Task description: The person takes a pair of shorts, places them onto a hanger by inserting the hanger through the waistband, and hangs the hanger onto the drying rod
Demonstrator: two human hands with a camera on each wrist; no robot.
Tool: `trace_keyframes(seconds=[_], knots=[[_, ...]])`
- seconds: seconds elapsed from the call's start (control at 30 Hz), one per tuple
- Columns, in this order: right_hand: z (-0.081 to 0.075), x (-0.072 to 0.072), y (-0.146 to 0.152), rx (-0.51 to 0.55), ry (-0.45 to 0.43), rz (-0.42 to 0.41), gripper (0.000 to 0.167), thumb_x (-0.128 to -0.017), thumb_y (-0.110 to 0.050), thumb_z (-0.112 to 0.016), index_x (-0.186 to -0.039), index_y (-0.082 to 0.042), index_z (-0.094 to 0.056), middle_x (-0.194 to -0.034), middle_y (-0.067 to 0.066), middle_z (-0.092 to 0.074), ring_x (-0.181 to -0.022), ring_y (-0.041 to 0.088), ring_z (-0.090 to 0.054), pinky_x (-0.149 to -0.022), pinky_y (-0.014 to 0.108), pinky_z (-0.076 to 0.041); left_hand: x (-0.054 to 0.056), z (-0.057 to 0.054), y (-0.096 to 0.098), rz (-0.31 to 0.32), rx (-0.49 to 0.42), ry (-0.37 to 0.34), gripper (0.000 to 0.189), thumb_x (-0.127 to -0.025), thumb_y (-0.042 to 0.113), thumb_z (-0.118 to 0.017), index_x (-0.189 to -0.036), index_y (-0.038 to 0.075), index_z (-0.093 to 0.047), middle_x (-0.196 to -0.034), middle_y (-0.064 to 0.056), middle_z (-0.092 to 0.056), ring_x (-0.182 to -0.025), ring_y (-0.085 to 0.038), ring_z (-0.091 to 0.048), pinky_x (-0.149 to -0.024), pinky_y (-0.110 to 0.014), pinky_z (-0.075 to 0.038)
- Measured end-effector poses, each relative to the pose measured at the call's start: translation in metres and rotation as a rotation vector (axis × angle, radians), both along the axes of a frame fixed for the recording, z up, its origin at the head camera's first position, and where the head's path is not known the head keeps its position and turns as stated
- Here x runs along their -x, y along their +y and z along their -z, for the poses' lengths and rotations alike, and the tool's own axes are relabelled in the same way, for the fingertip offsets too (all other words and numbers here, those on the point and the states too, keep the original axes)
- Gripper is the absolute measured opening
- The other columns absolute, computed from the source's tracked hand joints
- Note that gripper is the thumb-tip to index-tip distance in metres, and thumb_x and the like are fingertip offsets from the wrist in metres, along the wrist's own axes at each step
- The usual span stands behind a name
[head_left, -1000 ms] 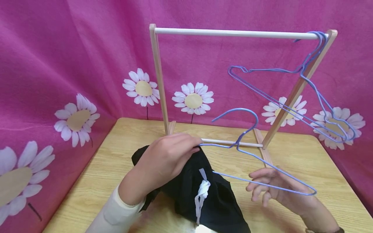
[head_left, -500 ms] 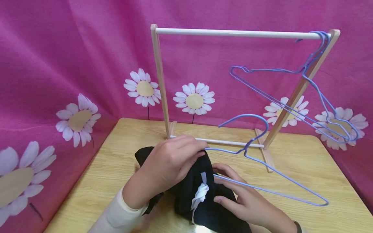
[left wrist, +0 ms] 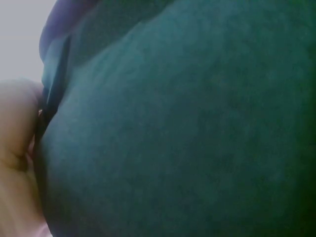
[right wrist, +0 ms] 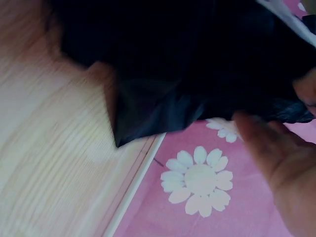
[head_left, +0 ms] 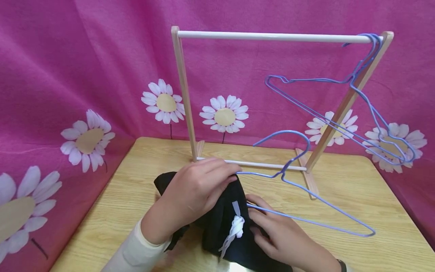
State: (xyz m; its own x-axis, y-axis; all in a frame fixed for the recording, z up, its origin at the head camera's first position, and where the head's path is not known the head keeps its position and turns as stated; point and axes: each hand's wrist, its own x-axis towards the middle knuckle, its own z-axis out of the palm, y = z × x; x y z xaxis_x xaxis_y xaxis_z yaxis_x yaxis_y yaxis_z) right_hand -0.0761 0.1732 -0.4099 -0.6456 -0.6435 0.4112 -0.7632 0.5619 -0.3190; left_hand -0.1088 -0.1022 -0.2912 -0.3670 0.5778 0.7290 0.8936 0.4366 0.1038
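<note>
My left hand (head_left: pixel 195 189) pinches one shoulder of a blue wire hanger (head_left: pixel 326 202) together with the top edge of a black garment (head_left: pixel 217 223). A knotted white drawstring (head_left: pixel 236 227) hangs on the garment's front. Part of the hanger lies inside the cloth; its hook and other end stick out to the right. My right hand (head_left: pixel 285 230) holds the garment's right side, thumb in front and fingers partly hidden behind. Dark cloth (left wrist: pixel 177 123) fills most of the left wrist view. In the right wrist view, my fingers meet the garment's edge (right wrist: pixel 187 59).
A small wooden rack with a white top rail (head_left: pixel 272 36) stands at the back of the wooden table (head_left: pixel 136 181). Blue hangers (head_left: pixel 306 107) hang at the rail's right end. Pink cloth (head_left: pixel 112 56) printed with daisies surrounds the table.
My right hand has come in from beyond the hanger's right end and taken hold of the garment's right side. My left hand keeps its grip; the hanger has shifted slightly right and down.
</note>
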Motion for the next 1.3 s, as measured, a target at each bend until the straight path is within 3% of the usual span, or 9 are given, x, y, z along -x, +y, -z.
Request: trace_keyframes(seconds=[0.13, 0.3, 0.47, 0.6, 0.7, 0.9, 1.03, 1.17, 1.3], knots=[[0.001, 0.0, 0.005, 0.042, 0.043, -0.016, 0.033, -0.094, -0.005, -0.07, -0.117, -0.028, -0.065, -0.164, -0.002, -0.049, -0.074, -0.008, -0.059, -0.063, 0.003, -0.042, -0.002, -0.002, -0.006, -0.022, -0.025, -0.027, 0.028, -0.098, 0.014, -0.081, -0.125, 0.009, -0.077, -0.107, -0.003, -0.079, -0.092, -0.014, -0.073, -0.089, -0.029, -0.065], [0.006, 0.005, 0.014, 0.028, 0.128, -0.05, 0.028, -0.099, -0.011, -0.069, -0.124, -0.024, -0.07, -0.149, 0.004, -0.059, -0.096, 0.008, -0.073, -0.077, 0.015, -0.059, -0.003, -0.007, -0.014, -0.046, -0.069, -0.026, 0.027, -0.1, 0.014, -0.079, -0.127, 0.009, -0.077, -0.109, -0.004, -0.08, -0.094, -0.016, -0.075, -0.093, -0.033, -0.065], [0.015, 0.005, 0.028, -0.031, 0.049, 0.067, 0.03, -0.091, -0.013, -0.084, -0.113, -0.028, -0.071, -0.116, -0.015, -0.068, -0.086, -0.003, -0.064, -0.076, 0.019, -0.059, -0.003, -0.012, -0.026, -0.082, -0.132, -0.022, 0.028, -0.098, 0.012, -0.08, -0.126, 0.006, -0.077, -0.11, -0.007, -0.081, -0.097, -0.02, -0.076, -0.094, -0.037, -0.065], [0.02, 0.007, 0.052, 0.102, -0.009, 0.075, 0.038, -0.092, -0.001, -0.082, -0.117, -0.027, -0.069, -0.101, -0.018, -0.067, -0.082, -0.006, -0.06, -0.072, 0.013, -0.054, 0.003, -0.014, -0.036, -0.117, -0.152, -0.008, 0.033, -0.095, 0.009, -0.083, -0.127, 0.007, -0.079, -0.11, -0.009, -0.081, -0.097, -0.022, -0.077, -0.092, -0.041, -0.066], [0.019, 0.012, 0.074, 0.226, 0.043, 0.035, 0.045, -0.089, 0.011, -0.078, -0.117, -0.022, -0.071, -0.099, -0.013, -0.069, -0.083, -0.003, -0.062, -0.072, 0.012, -0.053, 0.01, -0.011, -0.039, -0.124, -0.148, -0.012, 0.034, -0.093, 0.008, -0.084, -0.127, 0.008, -0.08, -0.107, -0.008, -0.081, -0.092, -0.021, -0.076, -0.087, -0.04, -0.067], [0.001, 0.016, 0.119, 0.384, 0.187, 0.077, 0.011, -0.1, -0.003, -0.075, -0.111, -0.003, -0.077, -0.102, -0.005, -0.076, -0.093, -0.004, -0.07, -0.086, 0.007, -0.054, 0.021, -0.004, -0.038, -0.119, -0.105, -0.082, 0.032, -0.095, 0.013, -0.085, -0.126, 0.01, -0.081, -0.108, -0.006, -0.082, -0.087, -0.018, -0.074, -0.084, -0.037, -0.067], [-0.018, 0.012, 0.133, 0.533, 0.201, 0.126, 0.011, -0.103, 0.001, -0.07, -0.102, 0.011, -0.073, -0.1, -0.006, -0.077, -0.091, -0.006, -0.072, -0.088, 0.007, -0.055, 0.025, -0.001, -0.035, -0.081, -0.108, -0.085, 0.032, -0.093, 0.011, -0.086, -0.125, 0.009, -0.082, -0.105, -0.006, -0.082, -0.098, -0.022, -0.08, -0.097, -0.044, -0.065], [-0.036, 0.013, 0.133, 0.759, 0.125, 0.011, 0.006, -0.098, 0.017, -0.065, -0.099, 0.023, -0.066, -0.11, 0.004, -0.076, -0.1, 0.006, -0.071, -0.086, 0.009, -0.056, 0.026, -0.001, -0.037, -0.05, -0.134, -0.08, 0.031, -0.091, 0.007, -0.086, -0.122, 0.005, -0.083, -0.107, -0.009, -0.083, -0.109, -0.028, -0.081, -0.103, -0.049, -0.061], [-0.052, 0.014, 0.131, 0.869, 0.098, -0.082, 0.009, -0.098, 0.021, -0.061, -0.1, 0.029, -0.063, -0.115, 0.015, -0.072, -0.107, 0.017, -0.066, -0.088, 0.012, -0.055, 0.03, 0.001, -0.039, -0.012, -0.137, -0.089, 0.027, -0.091, 0.006, -0.085, -0.119, 0.004, -0.083, -0.102, -0.008, -0.083, -0.102, -0.024, -0.081, -0.103, -0.045, -0.062]])
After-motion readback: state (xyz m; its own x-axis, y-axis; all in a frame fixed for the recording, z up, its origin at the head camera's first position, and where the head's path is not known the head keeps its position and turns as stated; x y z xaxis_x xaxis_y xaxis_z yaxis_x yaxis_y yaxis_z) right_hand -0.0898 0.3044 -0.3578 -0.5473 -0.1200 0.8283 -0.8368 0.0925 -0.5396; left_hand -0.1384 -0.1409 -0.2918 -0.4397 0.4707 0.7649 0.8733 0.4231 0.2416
